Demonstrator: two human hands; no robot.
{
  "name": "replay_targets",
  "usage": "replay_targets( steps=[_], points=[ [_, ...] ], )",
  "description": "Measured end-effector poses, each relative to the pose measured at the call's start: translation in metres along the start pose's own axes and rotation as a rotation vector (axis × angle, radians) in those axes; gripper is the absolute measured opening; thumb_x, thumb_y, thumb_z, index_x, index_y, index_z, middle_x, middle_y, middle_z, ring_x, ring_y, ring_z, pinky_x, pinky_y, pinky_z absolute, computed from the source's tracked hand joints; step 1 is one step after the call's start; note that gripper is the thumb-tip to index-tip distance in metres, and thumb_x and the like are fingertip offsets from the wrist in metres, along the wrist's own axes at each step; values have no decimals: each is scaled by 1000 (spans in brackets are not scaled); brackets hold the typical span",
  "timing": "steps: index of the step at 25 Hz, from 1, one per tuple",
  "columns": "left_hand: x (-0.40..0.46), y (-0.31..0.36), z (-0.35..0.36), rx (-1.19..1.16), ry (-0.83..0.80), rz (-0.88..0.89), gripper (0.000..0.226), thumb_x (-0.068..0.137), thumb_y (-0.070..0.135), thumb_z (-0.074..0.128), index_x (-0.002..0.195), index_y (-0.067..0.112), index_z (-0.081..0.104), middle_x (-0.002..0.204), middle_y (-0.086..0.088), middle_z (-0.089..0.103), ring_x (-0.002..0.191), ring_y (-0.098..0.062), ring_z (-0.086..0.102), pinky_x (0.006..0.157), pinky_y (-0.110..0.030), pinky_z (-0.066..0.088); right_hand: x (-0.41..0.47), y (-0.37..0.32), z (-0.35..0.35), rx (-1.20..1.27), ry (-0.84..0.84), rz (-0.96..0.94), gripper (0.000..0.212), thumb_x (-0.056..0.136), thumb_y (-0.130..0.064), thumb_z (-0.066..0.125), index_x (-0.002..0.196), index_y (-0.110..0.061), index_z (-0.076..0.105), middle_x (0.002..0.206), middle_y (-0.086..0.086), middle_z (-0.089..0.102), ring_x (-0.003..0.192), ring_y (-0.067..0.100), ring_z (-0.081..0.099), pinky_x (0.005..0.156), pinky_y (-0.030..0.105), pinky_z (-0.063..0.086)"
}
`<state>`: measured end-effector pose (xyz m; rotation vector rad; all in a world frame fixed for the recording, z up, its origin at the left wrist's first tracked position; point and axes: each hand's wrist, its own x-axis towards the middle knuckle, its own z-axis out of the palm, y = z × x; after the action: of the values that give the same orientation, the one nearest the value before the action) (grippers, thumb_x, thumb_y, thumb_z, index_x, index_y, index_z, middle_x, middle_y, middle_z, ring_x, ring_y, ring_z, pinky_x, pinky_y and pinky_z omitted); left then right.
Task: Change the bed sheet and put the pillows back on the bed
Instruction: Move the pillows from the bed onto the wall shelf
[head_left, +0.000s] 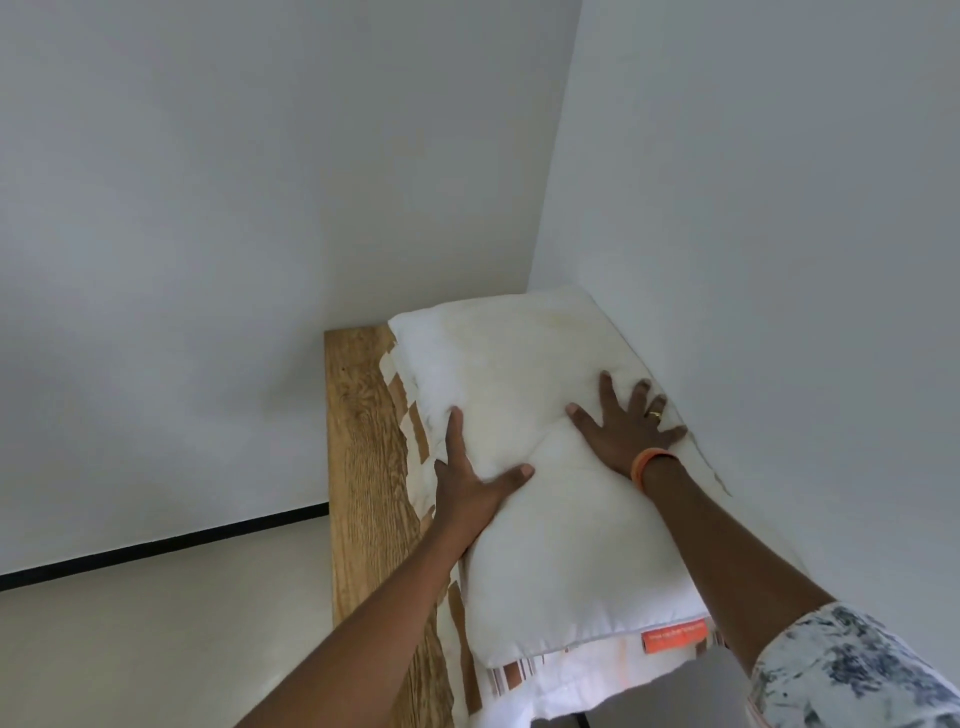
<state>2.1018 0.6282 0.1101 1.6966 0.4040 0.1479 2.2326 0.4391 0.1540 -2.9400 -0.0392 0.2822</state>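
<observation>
Your forearms reach in from 6 o'clock, and both hands are spread flat on the soft white pillows (545, 467), gripping nothing. Starting at 9 o'clock, the wooden bed frame (363, 441) shows coarse grain along its edge; just beside it a brown-and-white striped sheet (415, 431) peeks out under the pile. Your left hand (467, 483) presses the pillow's left flank, fingers straight, thumb splayed across the top. At centre, two plump pillows seem stacked in the wall corner, the upper one faintly yellowed, the nearer bearing an orange tag (674, 636). Toward 3 o'clock your right hand (623, 426), ringed and with an orange wristband, bears down near the wall. Push evenly with both palms so the filling settles squarely; these squashy cushions will bulge sideways if pressed unevenly.
</observation>
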Motion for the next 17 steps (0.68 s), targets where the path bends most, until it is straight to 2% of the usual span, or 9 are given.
replay_targets(
  steps=[3,6,7,9,11,13,17],
  points=[
    [-16,6,-6,22,11,-10,132,55,67,84,152,49,-3,160,1,24,139,-17,35,110,-33,33,-18,-5,-7,-8,5,-105,88,76,-89,11,149,-48,-13,161,13,-20,147,40,-18,108,72,-8],
    [-51,7,-5,24,60,-8,123,70,57,81,155,39,-7,161,8,22,134,-4,32,107,-26,30,-51,-18,-8,-34,13,-294,87,79,-87,11,152,-43,-10,162,11,-17,147,39,-17,109,71,-9],
    [-65,7,-3,17,51,-28,117,75,55,78,156,38,-4,160,10,23,135,-4,32,108,-26,29,-64,-24,-4,-54,32,-360,87,81,-84,10,153,-39,-9,162,12,-15,148,39,-15,109,71,-9],
    [-102,2,-1,-5,83,-75,100,80,52,74,156,36,12,158,9,30,136,-6,38,111,-30,36,-99,-41,8,-93,66,-489,87,85,-80,7,155,-29,-7,163,15,-9,148,42,-12,109,71,-8],
    [-146,-3,-15,-28,249,-99,81,83,44,74,151,33,31,148,4,45,117,-5,54,94,-27,49,-140,-64,24,-72,53,-637,88,88,-77,8,156,-23,-4,163,17,-4,147,44,-10,108,71,-9],
    [-197,-8,-49,-31,476,-130,76,85,34,75,150,28,35,137,1,51,101,-6,59,82,-22,48,-187,-88,41,-5,-31,-766,86,89,-75,14,156,-23,1,163,15,-2,147,44,-9,109,70,-9],
    [-335,-33,-129,30,842,-234,71,88,30,72,149,26,36,126,7,49,101,-13,60,81,-23,43,-293,-141,81,76,-197,-953,81,92,-72,22,155,-23,8,163,13,6,148,42,0,112,68,-3]
  ],
)
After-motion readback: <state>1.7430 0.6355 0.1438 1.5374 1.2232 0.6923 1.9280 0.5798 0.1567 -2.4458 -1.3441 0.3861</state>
